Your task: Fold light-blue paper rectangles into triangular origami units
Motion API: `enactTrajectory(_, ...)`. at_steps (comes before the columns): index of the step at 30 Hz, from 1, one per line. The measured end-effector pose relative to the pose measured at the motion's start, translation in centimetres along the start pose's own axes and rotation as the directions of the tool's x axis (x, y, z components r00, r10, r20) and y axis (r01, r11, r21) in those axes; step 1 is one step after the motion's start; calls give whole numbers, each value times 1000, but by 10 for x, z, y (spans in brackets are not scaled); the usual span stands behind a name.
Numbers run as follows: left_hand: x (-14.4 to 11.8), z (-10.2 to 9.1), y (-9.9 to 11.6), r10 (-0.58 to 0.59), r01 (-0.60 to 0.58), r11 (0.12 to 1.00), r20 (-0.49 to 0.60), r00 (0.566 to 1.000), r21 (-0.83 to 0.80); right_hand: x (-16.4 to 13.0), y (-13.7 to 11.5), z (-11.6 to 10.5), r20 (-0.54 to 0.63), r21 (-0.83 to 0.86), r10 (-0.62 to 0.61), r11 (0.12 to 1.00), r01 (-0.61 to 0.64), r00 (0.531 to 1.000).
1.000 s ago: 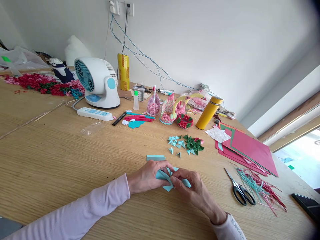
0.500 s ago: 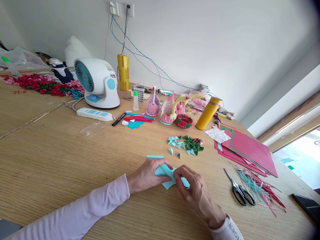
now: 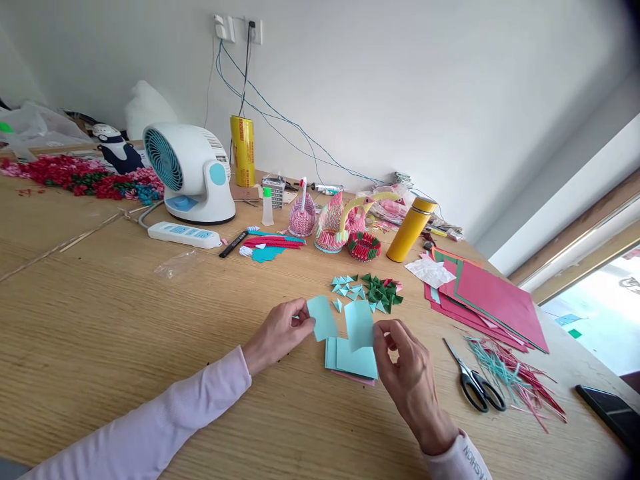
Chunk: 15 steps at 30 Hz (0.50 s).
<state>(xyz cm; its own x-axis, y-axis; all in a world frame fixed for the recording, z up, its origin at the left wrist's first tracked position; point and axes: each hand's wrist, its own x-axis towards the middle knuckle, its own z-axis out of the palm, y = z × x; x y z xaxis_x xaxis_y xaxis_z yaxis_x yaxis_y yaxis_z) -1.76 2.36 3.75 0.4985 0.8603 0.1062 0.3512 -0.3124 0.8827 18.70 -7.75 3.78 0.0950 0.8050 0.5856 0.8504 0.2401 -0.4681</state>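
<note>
My left hand pinches a small light-blue paper rectangle by its left edge, raised above the wooden table. A second light-blue rectangle is held up by my right hand, just to the right of the first. The two pieces are apart. Below them a small stack of light-blue paper lies flat on a pink sheet. Behind the hands sits a heap of folded blue and green paper triangles.
Scissors and paper strips lie at the right, near red paper sheets. Farther back stand a yellow flask, paper swans, a fan, a power strip and a dark phone.
The hands were pressed together on blue paper on the table. Now they have lifted and parted, each holding one separate blue piece, uncovering the stack below.
</note>
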Motion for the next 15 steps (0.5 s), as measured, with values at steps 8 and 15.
enactTrajectory(8, -5, -4, 13, 103, -81, 978, 110, 989, -195, 5, -7, -2, 123, 110, -79, 992, 65, 989)
enactTrajectory(15, -8, 17, 10, 70, 153, 825, 368, 927, -543, 2, -10, 5, 199, 139, -122, 986, 95, 972)
